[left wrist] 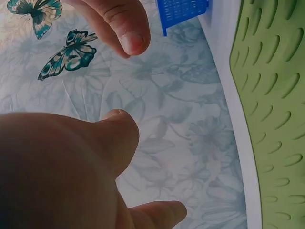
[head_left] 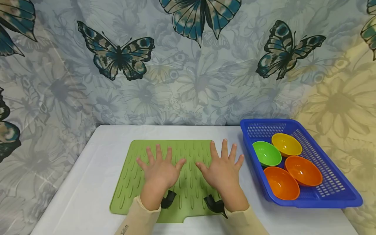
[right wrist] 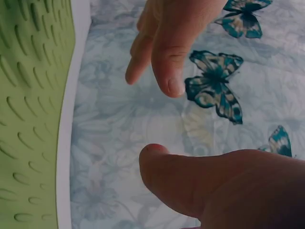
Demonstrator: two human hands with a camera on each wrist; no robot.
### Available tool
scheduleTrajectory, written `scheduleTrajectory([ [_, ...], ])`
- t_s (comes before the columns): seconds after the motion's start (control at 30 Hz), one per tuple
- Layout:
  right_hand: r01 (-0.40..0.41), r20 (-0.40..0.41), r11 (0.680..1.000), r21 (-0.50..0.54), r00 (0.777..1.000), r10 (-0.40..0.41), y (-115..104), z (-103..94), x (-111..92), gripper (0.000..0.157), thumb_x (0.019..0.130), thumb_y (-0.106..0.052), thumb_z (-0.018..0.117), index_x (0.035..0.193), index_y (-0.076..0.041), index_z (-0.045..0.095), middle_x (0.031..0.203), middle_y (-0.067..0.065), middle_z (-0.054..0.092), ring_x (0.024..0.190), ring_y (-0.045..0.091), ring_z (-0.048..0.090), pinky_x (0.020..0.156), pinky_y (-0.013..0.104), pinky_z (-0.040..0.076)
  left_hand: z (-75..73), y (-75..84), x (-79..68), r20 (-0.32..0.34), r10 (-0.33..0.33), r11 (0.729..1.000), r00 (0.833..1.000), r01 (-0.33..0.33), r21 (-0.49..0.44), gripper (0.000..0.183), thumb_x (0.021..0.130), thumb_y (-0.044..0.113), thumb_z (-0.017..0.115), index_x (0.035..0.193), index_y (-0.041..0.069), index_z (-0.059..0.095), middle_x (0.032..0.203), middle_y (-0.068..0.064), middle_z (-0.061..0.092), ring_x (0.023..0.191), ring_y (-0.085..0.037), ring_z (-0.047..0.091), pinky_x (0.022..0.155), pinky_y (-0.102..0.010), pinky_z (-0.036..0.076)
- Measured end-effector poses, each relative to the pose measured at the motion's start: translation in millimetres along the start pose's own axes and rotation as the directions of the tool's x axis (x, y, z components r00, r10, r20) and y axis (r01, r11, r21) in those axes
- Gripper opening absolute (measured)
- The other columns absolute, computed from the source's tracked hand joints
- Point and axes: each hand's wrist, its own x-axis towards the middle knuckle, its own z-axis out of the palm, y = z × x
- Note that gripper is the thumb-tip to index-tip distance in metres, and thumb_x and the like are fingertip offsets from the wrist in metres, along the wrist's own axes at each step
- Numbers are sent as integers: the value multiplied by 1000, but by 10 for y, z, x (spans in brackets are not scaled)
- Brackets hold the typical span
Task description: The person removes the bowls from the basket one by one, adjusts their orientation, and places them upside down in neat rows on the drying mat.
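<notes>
Green mat [head_left: 188, 182]: flat on our table [head_left: 79, 186], left of the blue basket [head_left: 323, 203].
Left hand [head_left: 161, 173]: empty, fingers spread wide above the mat.
Right hand [head_left: 224, 171]: we see it equally wide, empty, above the mat's right edge.

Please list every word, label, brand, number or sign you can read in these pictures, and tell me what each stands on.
"S…": dark lettering on the left sleeve; the remaining letters are too small and blurred to read surely.
No other text can be made out, including on the green textured mat or blue plastic basket.
</notes>
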Motion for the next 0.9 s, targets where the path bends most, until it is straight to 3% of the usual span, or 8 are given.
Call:
scheduleTrajectory([
  [0.17, 6, -25, 1000, 7, 1000, -5, 18, -7, 5, 90, 91, -64, 58, 159, -12, 29, 161, 29, 3, 143, 52, -12, 104, 75, -6, -3, 26, -1, 22, -2, 1000, 1000, 2, -9, 84, 94, 76, 16, 160, 24, 27, 164, -18, 2, 143, -48, -14, 98, -78, -13],
  [0.53, -7, -22, 1000, 23, 1000, 8, 38, 19, 41, 90, 92, -66, 55, 159, -14, 27, 162, 27, 3, 144, 51, -13, 104, 75, -7, 12, 51, 8, 2, 11, 1000, 1000, -11, -9, 85, 94, 77, 20, 159, 23, 28, 163, -18, 2, 143, -47, -15, 97, -77, -15],
  [0.9, -3, -23, 1000, 23, 1000, 4, 68, 43, 57, 91, 92, -70, 50, 159, -14, 27, 162, 27, 2, 143, 50, -14, 104, 75, -9, 34, 74, 22, 4, 11, 1000, 1000, -11, 20, 84, 94, 77, 19, 160, 24, 27, 164, -18, 2, 143, -47, -15, 99, -78, -11],
])
